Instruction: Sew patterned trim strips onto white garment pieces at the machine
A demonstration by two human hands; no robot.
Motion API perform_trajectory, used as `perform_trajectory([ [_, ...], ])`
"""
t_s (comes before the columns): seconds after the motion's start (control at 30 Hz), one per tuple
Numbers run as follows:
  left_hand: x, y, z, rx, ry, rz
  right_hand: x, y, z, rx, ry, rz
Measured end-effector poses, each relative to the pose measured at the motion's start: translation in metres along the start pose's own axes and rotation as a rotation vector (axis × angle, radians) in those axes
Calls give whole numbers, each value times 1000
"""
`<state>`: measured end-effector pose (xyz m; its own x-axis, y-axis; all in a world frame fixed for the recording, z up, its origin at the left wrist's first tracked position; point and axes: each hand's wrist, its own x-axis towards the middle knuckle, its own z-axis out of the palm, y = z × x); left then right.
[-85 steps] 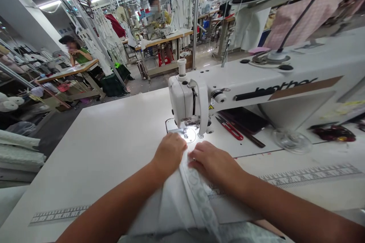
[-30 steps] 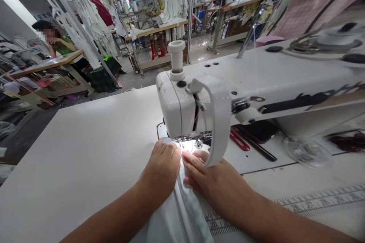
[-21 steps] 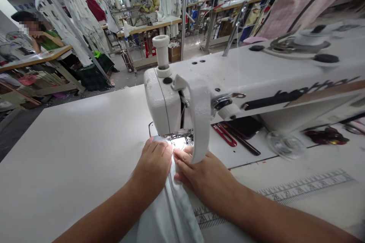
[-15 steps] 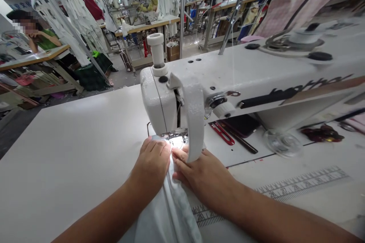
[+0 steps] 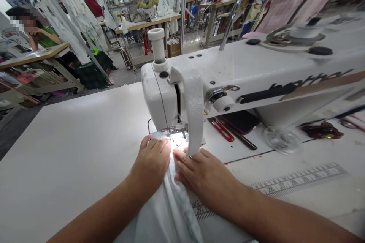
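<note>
Cloth (image 5: 156, 212) is touched by the left hand (image 5: 151, 163) and right hand (image 5: 201, 169), just apart; any grip cannot be told. Fingers (image 5: 184, 159) could be hurt if slid under the sewing machine (image 5: 155, 97).

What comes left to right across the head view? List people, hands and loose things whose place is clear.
Person in green → left hand → right hand → clear disc → dark-red glossy item.

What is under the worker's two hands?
Pale cloth shows between the left hand and the right hand. A ruler shows on both sides of the right forearm. Whatever lies directly beneath both hands and that forearm is covered.
</note>
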<state>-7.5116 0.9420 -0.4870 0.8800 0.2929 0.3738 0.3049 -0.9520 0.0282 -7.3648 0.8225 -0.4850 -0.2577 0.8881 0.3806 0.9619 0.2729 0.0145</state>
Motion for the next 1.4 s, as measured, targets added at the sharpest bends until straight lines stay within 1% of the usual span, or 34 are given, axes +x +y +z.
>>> perform_trajectory([
  [0.23,1,-2,1,8,13,9,2,-1,-4,27,-11,11],
  [0.37,4,-6,3,7,68,24,6,0,-4,20,-30,11],
  [0.5,9,-10,4,24,99,54,9,1,-2,19,-112,16],
  [0.57,12,-13,4,45,135,69,10,2,-2,14,-135,30],
  [0.7,12,-19,8,64,201,117,11,2,-3,9,-140,52],
  [0.8,11,-22,11,46,194,113,13,2,-2,23,-129,64],
  [0.9,14,-24,14,33,147,92,17,4,1,60,-133,88],
  [1.0,13,-27,9,-10,142,124,13,3,-8,79,-131,89],
  [1.07,3,-27,-1,-22,96,142,-6,-2,-26,195,-108,103],
  [1.1,-7,-25,-8,-12,50,135,-22,-6,-37,310,-106,123],
  [1.13,-20,-22,-16,6,-2,114,-41,-11,-47,482,-102,186],
  [1.17,-35,-16,-25,23,-51,77,-64,-16,-56,680,-149,227],
  [1.2,-50,-8,-34,36,-90,31,-87,-22,-60,827,-256,276],
  [1.23,-65,2,-43,36,-118,-20,-110,-28,-60,927,-376,308],
  [1.27,-79,15,-51,24,-140,-75,-130,-34,-54,957,-443,383],
  [1.3,-90,29,-57,5,-159,-132,-147,-40,-45,927,-423,485],
  [1.33,-98,44,-60,-19,-168,-184,-159,-45,-32,860,-375,584],
  [1.37,-102,57,-62,-45,-179,-227,-166,-51,-18,793,-333,625],
  [1.4,-104,69,-62,-69,-196,-256,-169,-55,-6,763,-308,621],
])
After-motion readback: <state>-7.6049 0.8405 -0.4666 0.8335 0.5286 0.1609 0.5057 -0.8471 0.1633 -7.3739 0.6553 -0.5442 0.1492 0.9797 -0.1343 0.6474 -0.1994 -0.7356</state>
